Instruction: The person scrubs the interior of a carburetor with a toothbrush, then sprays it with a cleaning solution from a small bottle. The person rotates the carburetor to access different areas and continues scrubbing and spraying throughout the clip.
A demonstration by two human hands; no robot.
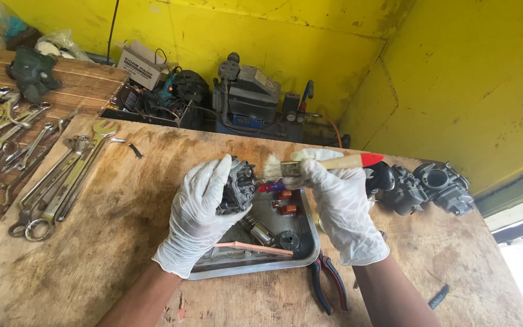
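The gloved left hand (198, 209) grips a dark carburetor body (237, 186) above the metal tray (310, 245); the gloved right hand (340, 206) pinches a paintbrush (319, 165), bristles just beside the part. The tray holds small parts and a pink-handled tool (252, 247) (lying crosswise). Pliers (328, 281) lie by its right corner, wrenches (55, 181) well left, two carburetors (431, 184) right. Bare bench lies toward the near-left edge.

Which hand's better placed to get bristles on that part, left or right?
Right, probably. The right hand in a white glove already grips the wooden-handled paintbrush with pale bristles, bristles beside the dark grey metal carburettor body. The left hand is wrapped around that body, above the shallow steel tray.
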